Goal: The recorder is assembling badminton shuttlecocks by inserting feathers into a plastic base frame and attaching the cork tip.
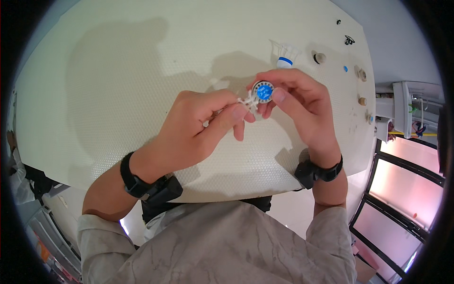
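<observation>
My right hand [302, 106] grips a round shuttlecock base [263, 92] between thumb and fingers. The base has a blue disc in its centre and a ring of small pale marks around it. Right beside it, my left hand [203, 124] pinches a tangle of white strands [248, 101]; whether the strands are joined to the base I cannot tell. Just beyond my right hand lies a white shuttlecock [285, 62] with a blue band, partly hidden by the hand.
A rounded, cork-like piece [320, 58] lies on the pale textured table [118, 61]. Along the right edge are more small round pieces [362, 75], a blue disc [345, 69] and a black clip-like item [349, 40]. A white shelf unit [402, 111] stands beyond the table's right side.
</observation>
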